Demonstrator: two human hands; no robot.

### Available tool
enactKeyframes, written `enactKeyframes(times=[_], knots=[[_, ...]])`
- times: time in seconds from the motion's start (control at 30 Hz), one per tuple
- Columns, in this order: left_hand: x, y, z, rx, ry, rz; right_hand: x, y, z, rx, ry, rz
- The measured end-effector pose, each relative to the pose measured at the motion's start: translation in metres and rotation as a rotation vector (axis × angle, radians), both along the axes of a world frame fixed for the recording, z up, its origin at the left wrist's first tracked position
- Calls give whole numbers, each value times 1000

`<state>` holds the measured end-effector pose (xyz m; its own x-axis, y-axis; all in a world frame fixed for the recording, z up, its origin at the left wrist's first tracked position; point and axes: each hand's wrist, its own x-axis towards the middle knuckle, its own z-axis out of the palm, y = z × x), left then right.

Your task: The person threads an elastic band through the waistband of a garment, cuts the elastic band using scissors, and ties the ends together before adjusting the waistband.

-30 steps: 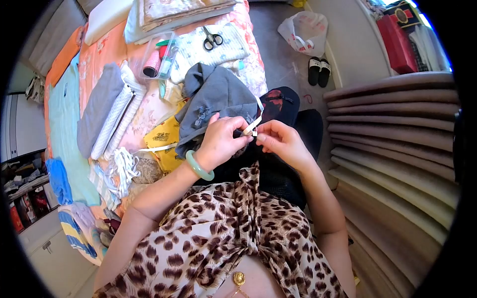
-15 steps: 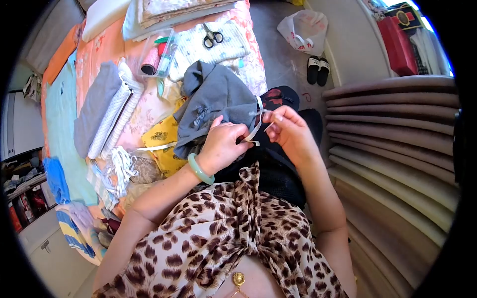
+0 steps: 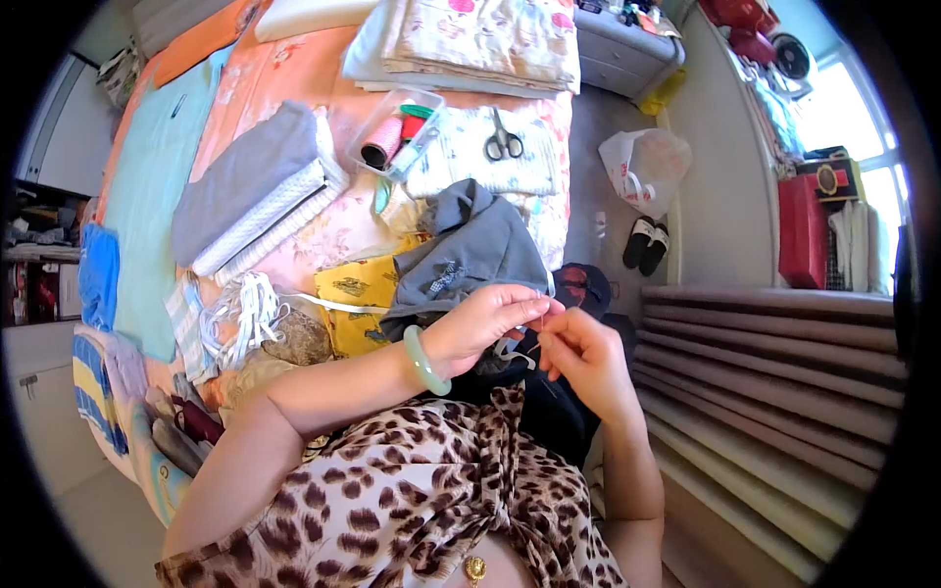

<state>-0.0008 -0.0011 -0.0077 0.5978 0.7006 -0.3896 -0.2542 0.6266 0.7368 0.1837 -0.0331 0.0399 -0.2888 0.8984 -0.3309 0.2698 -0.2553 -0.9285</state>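
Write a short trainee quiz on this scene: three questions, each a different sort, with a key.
1. True or false: the left hand and right hand are close together, next to the grey cloth.
2. The scissors lie: A) in the clear box; B) on a folded white cloth; C) on the floor.
3. Fill in: the green bracelet is on the person's ____ wrist.

Key: 1. True. 2. B. 3. Left.

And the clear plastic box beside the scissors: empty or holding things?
Holding things: a pink spool and a red item show inside the clear plastic box.
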Motion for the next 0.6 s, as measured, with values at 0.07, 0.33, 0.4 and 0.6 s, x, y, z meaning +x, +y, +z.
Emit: enactKeyframes(times=[0.07, 0.33, 0.4, 0.6], knots=[[-1, 0, -5, -74, -49, 90, -2, -5, -5, 21, -105, 21], [-7, 4, 5, -82, -123, 122, 7, -5, -28, -1, -100, 35], [-8, 5, 3, -46, -79, 136, 13, 5, -32, 83, -154, -7], [-1, -1, -7, 200, 46, 89, -4, 31, -23, 266, 38, -121]])
